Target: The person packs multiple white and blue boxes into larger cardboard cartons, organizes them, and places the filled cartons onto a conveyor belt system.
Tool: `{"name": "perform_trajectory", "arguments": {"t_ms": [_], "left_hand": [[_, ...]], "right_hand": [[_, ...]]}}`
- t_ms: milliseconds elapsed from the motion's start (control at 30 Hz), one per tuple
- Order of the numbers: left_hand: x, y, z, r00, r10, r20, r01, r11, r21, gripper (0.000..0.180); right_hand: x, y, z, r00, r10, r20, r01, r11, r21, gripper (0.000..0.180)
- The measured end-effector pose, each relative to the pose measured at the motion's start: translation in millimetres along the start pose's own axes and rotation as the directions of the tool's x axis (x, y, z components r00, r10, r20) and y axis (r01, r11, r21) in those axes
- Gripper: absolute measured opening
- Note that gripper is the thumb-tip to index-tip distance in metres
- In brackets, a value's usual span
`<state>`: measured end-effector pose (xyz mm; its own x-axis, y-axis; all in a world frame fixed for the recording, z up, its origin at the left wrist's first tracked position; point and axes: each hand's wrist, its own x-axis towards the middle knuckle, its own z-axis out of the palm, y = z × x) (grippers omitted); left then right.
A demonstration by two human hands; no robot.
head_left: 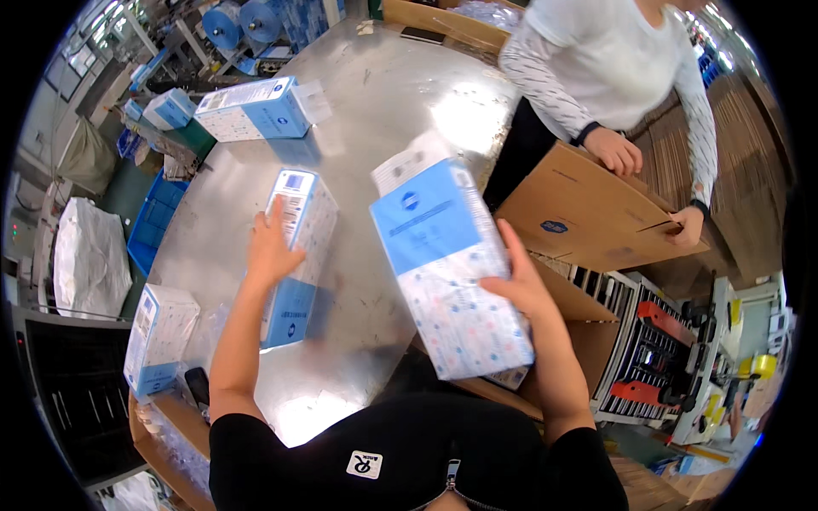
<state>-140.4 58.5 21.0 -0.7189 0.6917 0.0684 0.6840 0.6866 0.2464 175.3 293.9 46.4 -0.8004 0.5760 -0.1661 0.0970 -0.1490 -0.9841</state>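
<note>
The lower edge of the held pack (452, 272) sinks behind the person's dark top, and its far corner is covered by a loose clear flap, so its full outline cannot be made out; the right hand (520, 285) shows only from the back, fingers wrapped round the pack's right edge in a firm grip. The left hand (271, 247) lies flat, fingers spread, on a second pack (294, 255) resting lengthwise on the shiny metal counter (383, 111), hiding part of its side. Farther up the counter sits a third pack (254, 109), and another (158, 336) stands near the counter's left edge. Across the counter a co-worker in a white top holds a brown cardboard box (588, 217) with both hands, the box rising just beside the held pack. A roller conveyor (656, 349) sits at the right. Each pack is a long block, blue at one end, white with small coloured dots at the other.
</note>
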Motion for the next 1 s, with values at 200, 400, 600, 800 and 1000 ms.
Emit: {"name": "perform_trajectory", "arguments": {"t_ms": [200, 400, 600, 800, 1000], "left_hand": [[-23, 38, -19, 0.834, 0.546, -0.085, -0.552, 0.827, -0.109, 0.092], [-49, 166, -15, 0.356, 0.872, -0.336, -0.847, 0.149, -0.51, 0.081], [-113, 301, 71, -0.234, 0.963, 0.132, -0.757, -0.095, -0.647, 0.084], [-125, 360, 212, -0.168, 0.672, 0.721, -0.459, 0.594, -0.66, 0.076], [-94, 298, 294, 0.259, 0.556, 0.79, -0.536, 0.763, -0.361, 0.076]], "right_hand": [[-173, 9, -143, 0.856, -0.317, -0.408, 0.48, 0.78, 0.402, 0.089], [-307, 100, -204, 0.543, 0.065, -0.837, 0.618, 0.643, 0.451, 0.074], [-295, 112, -188, 0.419, 0.167, -0.892, 0.642, 0.641, 0.421, 0.074], [-309, 80, -164, 0.749, 0.05, -0.661, 0.277, 0.882, 0.381, 0.072], [-175, 43, -114, 0.972, -0.234, 0.012, 0.067, 0.229, -0.971, 0.069]]}}
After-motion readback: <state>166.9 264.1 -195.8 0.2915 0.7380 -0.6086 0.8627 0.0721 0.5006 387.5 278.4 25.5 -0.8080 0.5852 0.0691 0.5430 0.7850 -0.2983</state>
